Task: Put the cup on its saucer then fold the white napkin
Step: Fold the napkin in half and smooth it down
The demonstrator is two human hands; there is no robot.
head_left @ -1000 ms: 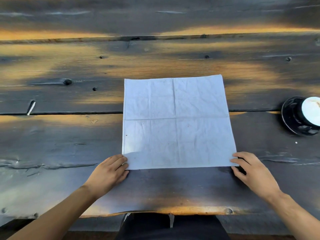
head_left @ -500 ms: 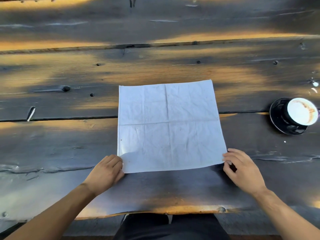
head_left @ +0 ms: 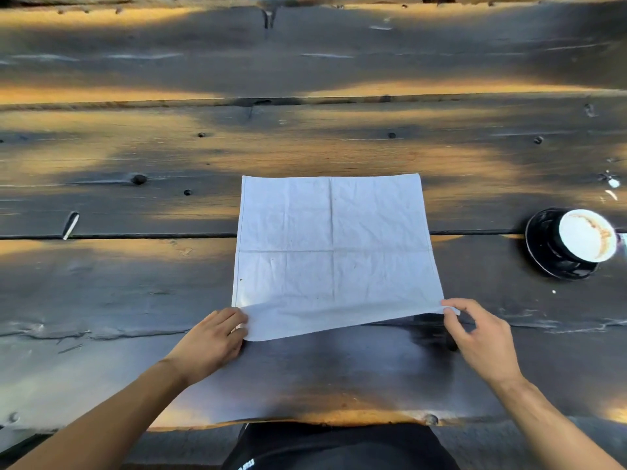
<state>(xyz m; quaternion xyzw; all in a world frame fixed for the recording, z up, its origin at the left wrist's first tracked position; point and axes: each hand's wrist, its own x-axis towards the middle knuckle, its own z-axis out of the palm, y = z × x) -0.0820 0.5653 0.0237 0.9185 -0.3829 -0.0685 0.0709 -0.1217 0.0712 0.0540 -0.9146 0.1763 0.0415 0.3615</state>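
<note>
The white napkin (head_left: 334, 252) lies spread on the dark wooden table (head_left: 101, 300), creased into quarters. My left hand (head_left: 212, 340) pinches its near left corner. My right hand (head_left: 481, 337) pinches the near right corner between thumb and fingers and holds it just off the wood, so the near edge is raised. At the far right a black cup (head_left: 585, 239) with a white, coffee-stained inside stands on its black saucer (head_left: 539, 249).
The table's near edge (head_left: 305, 420) runs just in front of my body. A gap between planks (head_left: 135, 236) passes under the napkin. Small white specks (head_left: 612, 183) lie beyond the cup.
Both hands have closed on the near corners, and the right one has lifted its corner off the table. The view has tilted, so the cup shows more fully.
</note>
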